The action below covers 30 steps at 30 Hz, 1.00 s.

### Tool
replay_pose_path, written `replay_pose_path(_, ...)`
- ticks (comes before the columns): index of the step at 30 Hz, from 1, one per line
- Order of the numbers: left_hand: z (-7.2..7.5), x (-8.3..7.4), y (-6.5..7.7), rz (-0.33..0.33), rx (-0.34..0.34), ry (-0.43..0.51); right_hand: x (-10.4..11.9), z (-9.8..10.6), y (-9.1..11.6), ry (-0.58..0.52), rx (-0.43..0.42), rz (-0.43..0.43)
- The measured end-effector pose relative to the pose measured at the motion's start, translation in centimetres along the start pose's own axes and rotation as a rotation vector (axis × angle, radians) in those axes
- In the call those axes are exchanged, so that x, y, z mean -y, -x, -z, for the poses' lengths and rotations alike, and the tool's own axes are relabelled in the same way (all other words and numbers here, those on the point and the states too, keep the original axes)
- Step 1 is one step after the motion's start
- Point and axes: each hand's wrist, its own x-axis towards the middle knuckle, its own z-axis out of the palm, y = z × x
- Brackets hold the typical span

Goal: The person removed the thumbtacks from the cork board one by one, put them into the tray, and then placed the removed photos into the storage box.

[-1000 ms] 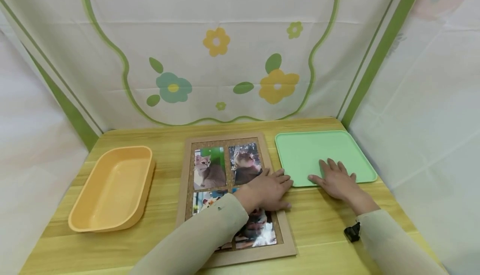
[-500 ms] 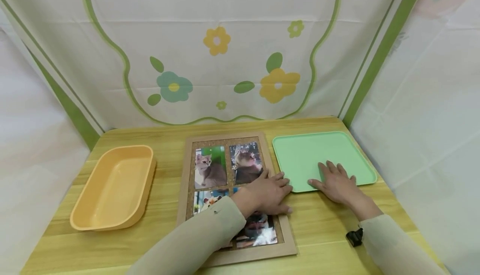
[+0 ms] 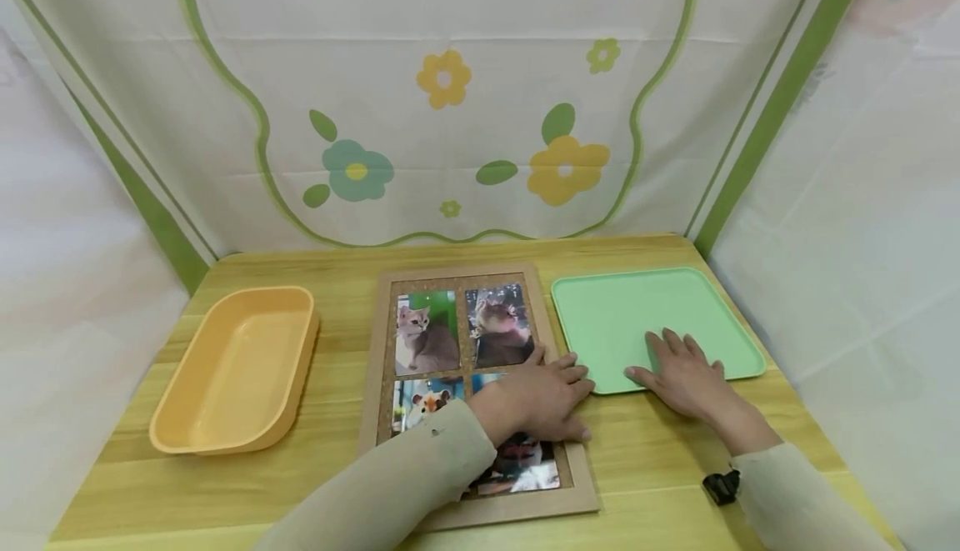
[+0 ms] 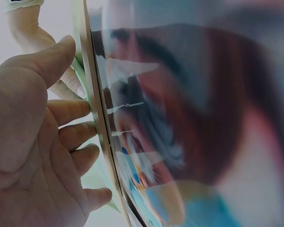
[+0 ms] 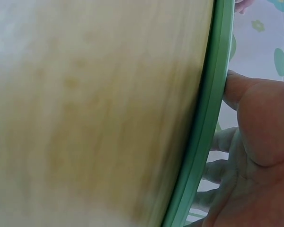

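Observation:
A flat green tray point(image 3: 645, 309) lies at the right of the table. My right hand point(image 3: 684, 378) rests on its near edge, fingers spread on the surface; the right wrist view shows the thumb and fingers over the tray's rim point(image 5: 212, 94). My left hand point(image 3: 543, 399) lies palm down across the right side of a wooden-framed corkboard point(image 3: 381, 318), its fingertips at the tray's near left corner. Animal photos fill the board, among them a cat photo point(image 3: 427, 334) and a hamster photo point(image 3: 427, 401). My left hand and sleeve cover part of the lower photos.
A deep orange-yellow bin point(image 3: 236, 368) stands at the left on the wooden table point(image 3: 337, 443). Flower-printed white cloth point(image 3: 450, 142) hangs behind the table, with cloth at both sides too. A black band point(image 3: 722, 487) hangs at the right wrist.
The green tray has slid a little toward me and slightly left, and my right hand has moved slightly nearer with it. The left hand has stayed nearly still; the head view has shifted slightly.

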Motion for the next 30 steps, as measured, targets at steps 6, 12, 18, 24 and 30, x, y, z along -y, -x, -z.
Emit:
replay_pose_path(6, -0.1, -0.1, -0.1, -0.003, 0.001, -0.022, -0.1, 0.1, 0.2, -0.007, 0.006, 0.003)
replay_pose_path(12, -0.3, 0.0, 0.0, -0.011, -0.001, -0.056, -0.2, 0.0, 0.2, -0.011, 0.006, 0.009)
replay_pose_path(18, -0.2, 0.1, 0.1, -0.019, -0.007, -0.054, 0.0, 0.5, 0.1, 0.029, -0.029, 0.044)
replay_pose_path(24, 0.3, 0.6, 0.8, -0.032, -0.056, -0.024, 0.4, 0.9, -0.1, 0.035, -0.043, 0.069)
replay_pose_path(30, 1.0, 2.3, 2.2, -0.042, -0.138, 0.021, 1.1, 1.2, -0.3, 0.035, -0.102, 0.111)
